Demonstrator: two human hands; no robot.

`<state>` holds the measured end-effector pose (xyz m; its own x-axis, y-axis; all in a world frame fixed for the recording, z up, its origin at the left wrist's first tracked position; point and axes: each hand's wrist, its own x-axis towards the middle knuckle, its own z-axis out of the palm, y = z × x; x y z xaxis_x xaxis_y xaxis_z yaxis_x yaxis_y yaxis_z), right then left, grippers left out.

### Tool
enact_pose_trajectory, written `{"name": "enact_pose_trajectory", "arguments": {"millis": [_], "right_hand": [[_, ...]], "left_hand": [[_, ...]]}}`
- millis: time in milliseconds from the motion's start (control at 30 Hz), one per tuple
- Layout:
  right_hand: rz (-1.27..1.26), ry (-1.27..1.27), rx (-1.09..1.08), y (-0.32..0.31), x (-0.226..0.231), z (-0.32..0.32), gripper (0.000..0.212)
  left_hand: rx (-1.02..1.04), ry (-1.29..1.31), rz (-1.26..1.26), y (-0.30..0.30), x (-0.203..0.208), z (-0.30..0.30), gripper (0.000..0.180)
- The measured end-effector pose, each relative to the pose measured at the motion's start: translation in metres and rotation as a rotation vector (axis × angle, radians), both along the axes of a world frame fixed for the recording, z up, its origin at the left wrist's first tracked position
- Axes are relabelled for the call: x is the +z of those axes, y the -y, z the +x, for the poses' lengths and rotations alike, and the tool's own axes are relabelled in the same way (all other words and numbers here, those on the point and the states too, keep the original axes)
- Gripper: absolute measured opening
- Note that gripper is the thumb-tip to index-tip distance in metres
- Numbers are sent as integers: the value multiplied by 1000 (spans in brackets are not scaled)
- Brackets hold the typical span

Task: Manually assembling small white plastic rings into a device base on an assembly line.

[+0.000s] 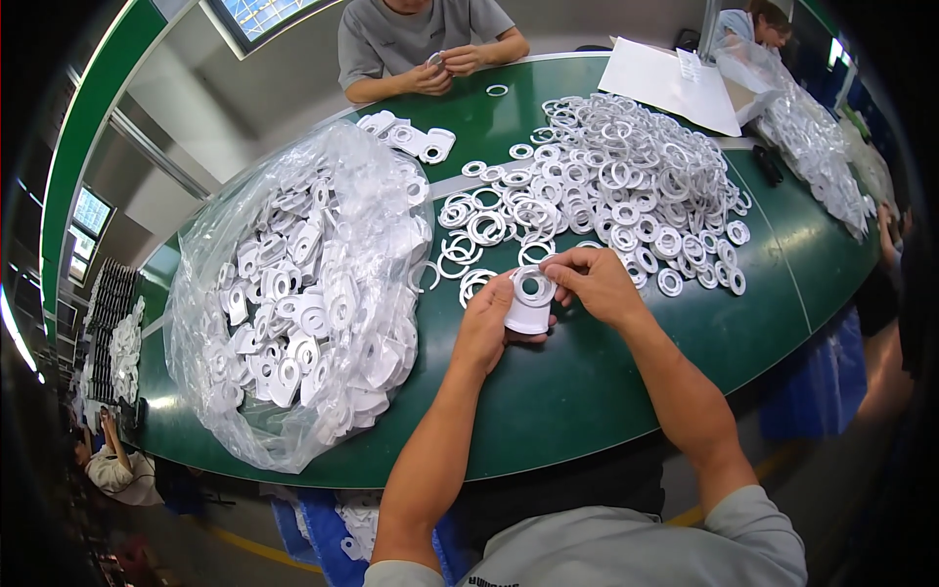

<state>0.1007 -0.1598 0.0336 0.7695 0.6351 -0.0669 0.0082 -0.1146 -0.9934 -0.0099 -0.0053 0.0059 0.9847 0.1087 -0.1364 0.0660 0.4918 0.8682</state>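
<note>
Left hand (486, 325) gripping a white part (528, 317) over the green table (562, 416), right hand (599, 286) pinching the edge of its round end, pile of rings (631, 181) just beyond, clear bag (286, 452) of similar parts (295, 350) to the left, co-worker (411, 44) across the table

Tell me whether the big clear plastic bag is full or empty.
Well filled: the clear plastic bag bulges around a large heap of white parts visible inside it.
</note>
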Motion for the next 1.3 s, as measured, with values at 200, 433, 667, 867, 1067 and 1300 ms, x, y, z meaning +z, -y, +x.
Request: {"name": "enact_pose_trajectory", "arguments": {"millis": [200, 433, 667, 867, 1067, 1300], "right_hand": [[-35, 169, 9, 2, -8, 1, 18], [-122, 128, 83, -3, -4, -8, 37], [-203, 51, 223, 0, -9, -1, 36], [-190, 571, 53, -8, -14, -20, 29], [-51, 676, -65, -13, -20, -29, 31], [-226, 391, 115, 1, -5, -12, 36]], "left_hand": [[-30, -12, 67, 5, 4, 2, 35], [57, 23, 91, 4, -4, 2, 35], [43, 61, 264, 5, -7, 0, 37], [235, 215, 746, 9, -13, 2, 38], [162, 148, 735, 6, 2, -6, 47], [139, 248, 791, 14, 3, -4, 50]]}}
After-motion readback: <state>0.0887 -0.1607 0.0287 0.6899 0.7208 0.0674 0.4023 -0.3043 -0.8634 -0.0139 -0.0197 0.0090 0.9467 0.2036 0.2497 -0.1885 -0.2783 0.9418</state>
